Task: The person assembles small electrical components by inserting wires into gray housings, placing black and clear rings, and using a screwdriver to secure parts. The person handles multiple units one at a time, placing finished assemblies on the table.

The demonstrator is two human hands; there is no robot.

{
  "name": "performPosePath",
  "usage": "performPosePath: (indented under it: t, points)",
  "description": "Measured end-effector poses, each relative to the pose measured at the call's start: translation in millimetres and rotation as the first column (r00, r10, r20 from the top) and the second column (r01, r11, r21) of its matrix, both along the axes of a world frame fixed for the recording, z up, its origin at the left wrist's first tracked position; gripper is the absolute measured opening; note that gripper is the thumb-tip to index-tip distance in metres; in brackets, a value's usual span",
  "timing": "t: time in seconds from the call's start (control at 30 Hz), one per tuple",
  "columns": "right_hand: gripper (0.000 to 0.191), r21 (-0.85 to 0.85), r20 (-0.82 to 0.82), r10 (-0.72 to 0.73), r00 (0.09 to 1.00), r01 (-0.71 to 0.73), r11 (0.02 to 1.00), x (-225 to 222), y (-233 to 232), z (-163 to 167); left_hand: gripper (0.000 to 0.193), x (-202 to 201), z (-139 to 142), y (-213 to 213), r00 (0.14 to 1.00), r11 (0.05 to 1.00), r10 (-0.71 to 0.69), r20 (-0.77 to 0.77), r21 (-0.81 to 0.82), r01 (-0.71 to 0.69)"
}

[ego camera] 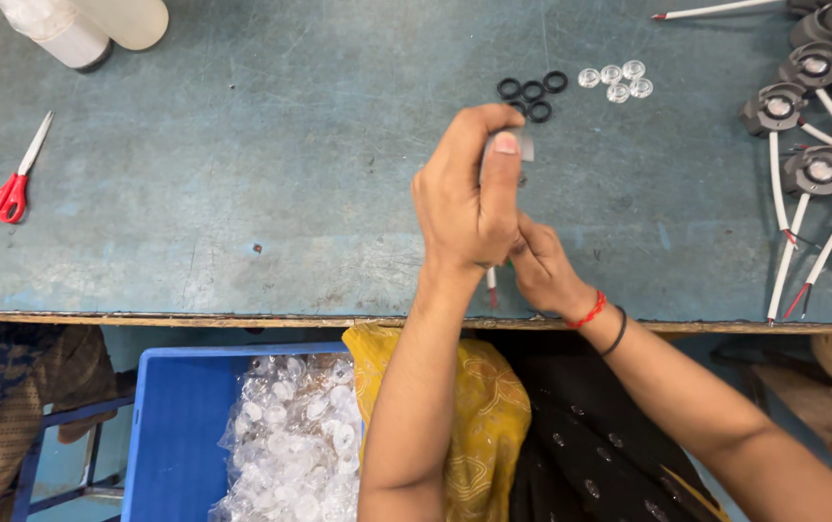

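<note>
My left hand [469, 198] clenched a small grey part [524, 145] above the counter [242, 193], steadying it while my right hand [543, 271] pinched its wire [490, 282] below, black rings [532, 92] and clear lenses [615, 80] within reach.

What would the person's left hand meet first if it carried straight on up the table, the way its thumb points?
Probably the cluster of black rubber rings just beyond the left hand, though the hand's height above the table is unclear.

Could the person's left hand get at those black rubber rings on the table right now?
Probably yes. The black rubber rings lie in the open on the table, just beyond the left hand, nothing between. But that hand already holds a small grey part, so its grip is occupied.
</note>
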State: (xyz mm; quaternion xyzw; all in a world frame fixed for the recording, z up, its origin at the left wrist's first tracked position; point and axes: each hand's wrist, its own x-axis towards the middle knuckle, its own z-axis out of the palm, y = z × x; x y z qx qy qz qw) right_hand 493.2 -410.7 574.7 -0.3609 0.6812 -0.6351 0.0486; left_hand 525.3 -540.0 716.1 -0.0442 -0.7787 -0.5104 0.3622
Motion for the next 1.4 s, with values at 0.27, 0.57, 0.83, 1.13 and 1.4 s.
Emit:
performPosePath:
  t: [0.27,0.57,0.83,1.13,1.4]
  points:
    - [0.048,-0.04,0.026,0.014,1.0,-0.013,0.999,-1,-1,-1,0.022,-6,-11,-1,1.0,0.998,-0.006,0.027,0.059,0.005]
    - [0.039,-0.188,-0.011,-0.015,1.0,0.013,0.982,-4,25,26,0.038,-15,-38,-22,0.935,0.648,-0.282,-0.216,0.675,0.352]
    - [0.035,0.203,0.106,-0.112,0.988,0.089,0.975,17,23,47,0.042,-21,-49,-25,0.899,0.514,-0.365,-0.241,0.753,0.411]
    - [0.022,0.253,-0.067,-0.209,0.976,0.219,0.942,19,15,57,0.037,-27,-50,-19,0.946,0.684,-0.283,-0.16,0.657,0.316]
    - [0.023,0.097,-0.178,-0.153,0.972,0.172,0.98,16,16,37,0.035,-2,-20,-11,0.951,0.827,-0.3,-0.073,0.477,0.297]
